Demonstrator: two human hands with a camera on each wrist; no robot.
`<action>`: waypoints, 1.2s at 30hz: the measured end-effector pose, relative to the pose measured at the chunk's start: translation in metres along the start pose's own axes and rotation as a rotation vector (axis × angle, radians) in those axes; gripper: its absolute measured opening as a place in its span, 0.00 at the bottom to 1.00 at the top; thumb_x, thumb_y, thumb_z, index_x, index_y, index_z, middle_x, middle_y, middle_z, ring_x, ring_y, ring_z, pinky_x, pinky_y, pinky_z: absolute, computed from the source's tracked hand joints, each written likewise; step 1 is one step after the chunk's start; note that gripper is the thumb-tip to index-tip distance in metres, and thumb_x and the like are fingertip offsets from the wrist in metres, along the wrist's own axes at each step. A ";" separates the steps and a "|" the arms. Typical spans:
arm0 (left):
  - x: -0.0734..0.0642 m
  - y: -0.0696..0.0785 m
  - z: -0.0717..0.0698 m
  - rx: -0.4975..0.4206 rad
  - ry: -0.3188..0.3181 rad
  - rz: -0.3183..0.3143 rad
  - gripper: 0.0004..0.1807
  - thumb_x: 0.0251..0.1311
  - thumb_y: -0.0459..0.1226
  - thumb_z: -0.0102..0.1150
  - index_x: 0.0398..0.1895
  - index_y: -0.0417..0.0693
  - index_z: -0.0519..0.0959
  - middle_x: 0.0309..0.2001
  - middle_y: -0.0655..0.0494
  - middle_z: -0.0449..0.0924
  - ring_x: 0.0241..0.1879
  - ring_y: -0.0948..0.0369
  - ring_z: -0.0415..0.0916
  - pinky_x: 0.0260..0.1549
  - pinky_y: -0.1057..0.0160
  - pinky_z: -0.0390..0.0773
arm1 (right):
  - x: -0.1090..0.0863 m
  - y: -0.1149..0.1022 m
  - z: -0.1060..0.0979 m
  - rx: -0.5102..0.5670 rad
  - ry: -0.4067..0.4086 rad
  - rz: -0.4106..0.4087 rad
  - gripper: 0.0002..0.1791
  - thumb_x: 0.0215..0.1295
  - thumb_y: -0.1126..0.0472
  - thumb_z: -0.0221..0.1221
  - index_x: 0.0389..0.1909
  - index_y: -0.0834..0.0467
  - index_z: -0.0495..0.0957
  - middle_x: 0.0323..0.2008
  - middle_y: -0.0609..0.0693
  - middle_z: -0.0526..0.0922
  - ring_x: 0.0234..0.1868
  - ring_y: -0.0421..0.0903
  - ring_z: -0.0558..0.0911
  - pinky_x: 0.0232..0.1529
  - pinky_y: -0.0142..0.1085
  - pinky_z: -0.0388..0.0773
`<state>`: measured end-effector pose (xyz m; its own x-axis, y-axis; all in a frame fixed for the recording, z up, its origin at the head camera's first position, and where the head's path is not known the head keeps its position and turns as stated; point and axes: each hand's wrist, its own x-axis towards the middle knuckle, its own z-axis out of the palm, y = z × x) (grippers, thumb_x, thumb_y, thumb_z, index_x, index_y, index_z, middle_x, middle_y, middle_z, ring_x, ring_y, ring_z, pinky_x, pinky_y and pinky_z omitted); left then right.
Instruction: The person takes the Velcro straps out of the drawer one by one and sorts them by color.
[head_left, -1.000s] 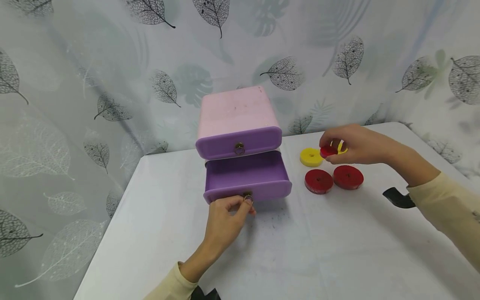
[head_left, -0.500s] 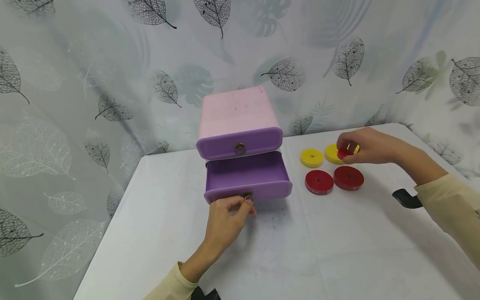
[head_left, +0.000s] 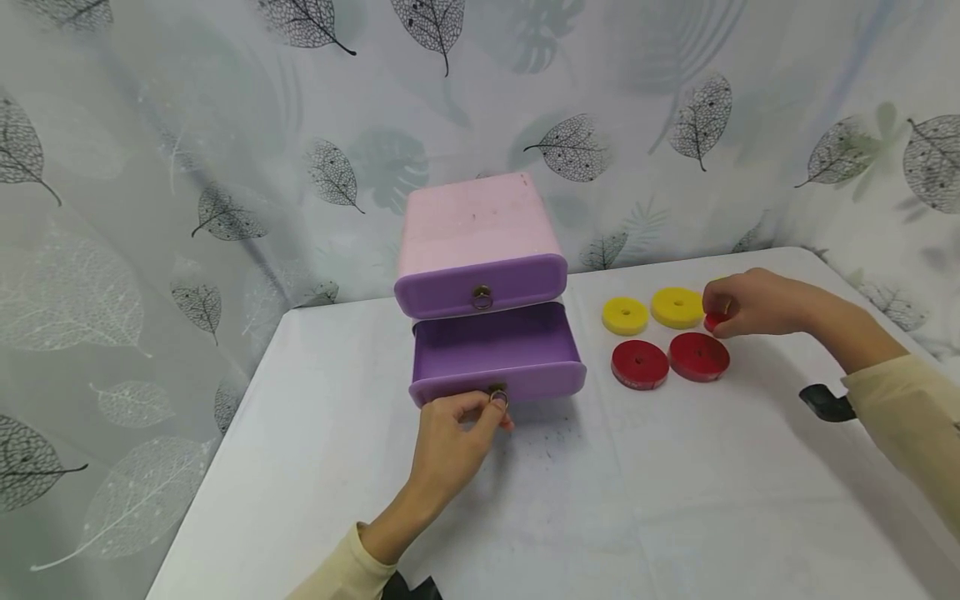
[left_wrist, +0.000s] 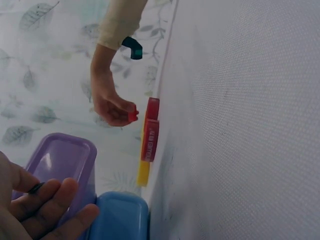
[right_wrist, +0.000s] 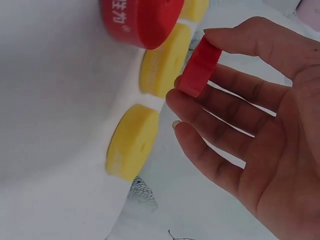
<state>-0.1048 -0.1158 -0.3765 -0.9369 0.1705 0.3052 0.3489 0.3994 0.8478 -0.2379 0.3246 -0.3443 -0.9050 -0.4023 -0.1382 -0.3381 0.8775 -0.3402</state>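
My left hand (head_left: 453, 442) pinches the small metal ring pull (head_left: 498, 398) of a pulled-out purple drawer (head_left: 532, 379), whose inside shows nothing in it. Above this drawer is a second purple drawer front (head_left: 442, 293), pushed in, within a pink cabinet (head_left: 476, 221). On the right side, my right hand (head_left: 768, 302) holds a small red roll of tape (right_wrist: 201, 67) between thumb and fingertips, with the other fingers loosely bent. It hovers close to the larger rolls: a yellow roll (head_left: 677, 307) and a red roll (head_left: 699, 357) lie just left of it.
Another yellow roll (head_left: 625, 316) and another red roll (head_left: 640, 364) lie nearer the cabinet. A further yellow roll (right_wrist: 132, 142) shows in the right wrist view. Below the purple, a blue drawer (left_wrist: 122, 215) appears in the left wrist view. A leaf-patterned curtain (head_left: 480, 100) stands behind the white table (head_left: 337, 400).
My right hand has moved to the right with the small red roll, uncovering the yellow roll it partly covered. My left hand and the drawer have stayed in place.
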 end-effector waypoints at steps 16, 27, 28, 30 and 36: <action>0.000 0.001 0.000 -0.003 -0.001 -0.016 0.14 0.69 0.36 0.62 0.23 0.55 0.87 0.24 0.66 0.86 0.34 0.70 0.84 0.38 0.59 0.75 | -0.005 0.028 0.011 0.014 -0.033 0.068 0.18 0.54 0.64 0.76 0.43 0.64 0.81 0.34 0.48 0.81 0.39 0.49 0.79 0.39 0.47 0.84; 0.000 0.001 0.001 -0.009 0.003 -0.002 0.14 0.69 0.36 0.62 0.23 0.55 0.86 0.23 0.66 0.85 0.33 0.69 0.84 0.37 0.59 0.75 | -0.008 0.037 0.017 -0.002 -0.074 0.092 0.18 0.55 0.65 0.76 0.43 0.64 0.80 0.34 0.48 0.81 0.38 0.50 0.78 0.41 0.49 0.83; 0.000 0.001 0.001 -0.009 0.004 -0.001 0.14 0.69 0.36 0.62 0.23 0.55 0.86 0.23 0.66 0.85 0.33 0.69 0.84 0.37 0.59 0.75 | -0.008 0.038 0.017 0.000 -0.078 0.097 0.18 0.55 0.65 0.76 0.43 0.64 0.80 0.34 0.48 0.80 0.38 0.50 0.78 0.41 0.49 0.83; 0.001 0.001 0.001 -0.010 0.005 -0.001 0.14 0.69 0.36 0.62 0.23 0.54 0.86 0.23 0.66 0.85 0.33 0.69 0.84 0.37 0.59 0.75 | -0.009 0.038 0.018 0.009 -0.084 0.103 0.18 0.55 0.65 0.77 0.42 0.64 0.80 0.34 0.48 0.80 0.38 0.50 0.78 0.41 0.49 0.83; 0.001 0.001 0.000 -0.009 0.003 0.004 0.14 0.69 0.36 0.62 0.23 0.54 0.87 0.23 0.68 0.85 0.33 0.69 0.84 0.37 0.59 0.75 | -0.009 0.037 0.020 0.024 -0.099 0.115 0.18 0.54 0.66 0.77 0.42 0.64 0.79 0.34 0.49 0.80 0.38 0.51 0.77 0.41 0.49 0.83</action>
<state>-0.1052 -0.1155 -0.3751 -0.9356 0.1694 0.3099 0.3524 0.3902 0.8506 -0.2373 0.3558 -0.3745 -0.9071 -0.3243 -0.2685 -0.2262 0.9132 -0.3389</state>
